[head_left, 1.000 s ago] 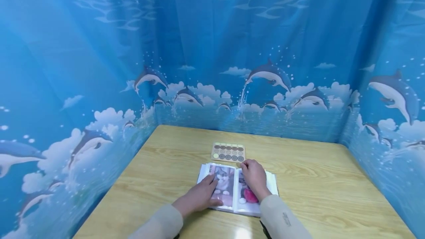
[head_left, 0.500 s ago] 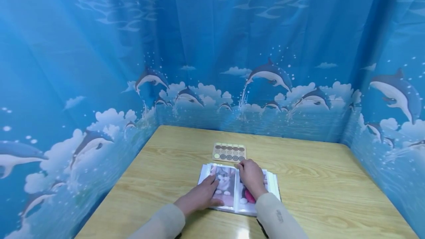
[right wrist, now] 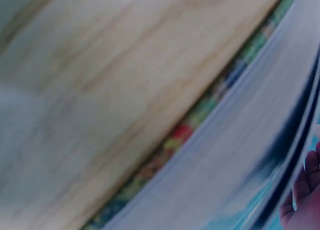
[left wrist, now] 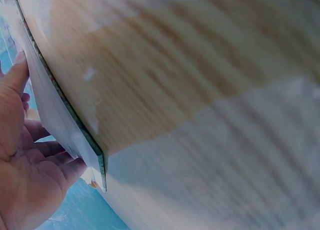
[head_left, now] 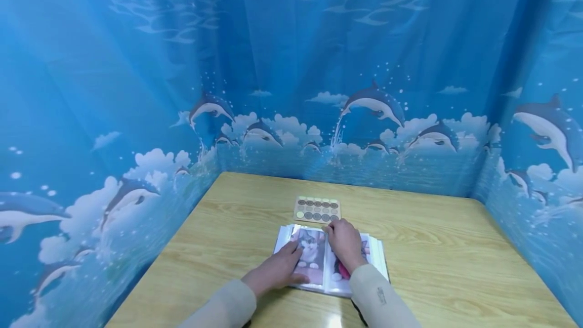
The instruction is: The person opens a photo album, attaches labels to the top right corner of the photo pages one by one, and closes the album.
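Note:
A photo album (head_left: pixel 380 262) lies open on the table, with a cat photo (head_left: pixel 310 249) on its left page. Another photo (head_left: pixel 365 247), partly covered by my right hand, shows on the right page. My left hand (head_left: pixel 275 267) rests on the left page, fingers extended. In the left wrist view, the left hand (left wrist: pixel 30 155) lies across the album's pages (left wrist: pixel 60 115). My right hand (head_left: pixel 344 242) is at the top of the right page, near the spine, fingers bent; whether they pinch anything is hidden. The right wrist view catches the right hand (right wrist: pixel 305 195) beyond the page edges (right wrist: pixel 215 155).
Just behind the album lies a small tan board (head_left: pixel 317 209) with rows of round discs, close to my right fingertips. Wood-grain table (head_left: pixel 246 211) surrounds both. A blue dolphin-print curtain (head_left: pixel 291 65) hangs along the table's back and sides.
The right hand has shifted slightly left toward the album's spine, showing more of the right photo's upper corner. The left hand stays on its page. The whole view drifts slightly.

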Available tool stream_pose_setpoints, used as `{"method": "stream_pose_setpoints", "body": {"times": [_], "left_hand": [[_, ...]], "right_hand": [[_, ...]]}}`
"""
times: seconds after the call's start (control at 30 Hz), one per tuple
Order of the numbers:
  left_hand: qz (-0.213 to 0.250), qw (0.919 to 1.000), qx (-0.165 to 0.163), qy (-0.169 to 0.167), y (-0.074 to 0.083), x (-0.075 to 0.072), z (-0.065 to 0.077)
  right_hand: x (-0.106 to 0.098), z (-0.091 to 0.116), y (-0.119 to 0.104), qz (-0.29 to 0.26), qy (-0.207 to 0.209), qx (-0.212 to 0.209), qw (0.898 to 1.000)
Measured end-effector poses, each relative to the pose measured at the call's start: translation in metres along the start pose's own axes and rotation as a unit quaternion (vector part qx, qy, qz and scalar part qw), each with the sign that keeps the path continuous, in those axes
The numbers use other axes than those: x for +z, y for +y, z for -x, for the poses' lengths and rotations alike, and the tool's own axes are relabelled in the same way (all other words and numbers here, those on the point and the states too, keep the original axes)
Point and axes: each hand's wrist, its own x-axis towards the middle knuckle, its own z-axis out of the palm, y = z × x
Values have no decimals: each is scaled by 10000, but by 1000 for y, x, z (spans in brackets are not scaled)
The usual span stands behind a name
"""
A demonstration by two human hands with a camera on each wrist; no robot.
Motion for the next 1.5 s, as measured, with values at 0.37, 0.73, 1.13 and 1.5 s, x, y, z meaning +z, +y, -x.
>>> {"method": "stream_pose_setpoints", "body": {"times": [0.37, 0.73, 1.13, 1.5], "left_hand": [[-57, 10000, -46, -10, 2, -1, 0], [-141, 9999, -5, 58, 0, 2, -1], [-174, 9998, 0, 60, -1, 2, -2], [-203, 9998, -23, 25, -1, 3, -2]], "right_hand": [[10, 4, -2, 198, 79, -406, 9989], [14, 8, -7, 678, 178, -904, 9934], [14, 10, -6, 906, 115, -1097, 9898], [12, 17, -4, 1114, -268, -1671, 9793]]}}
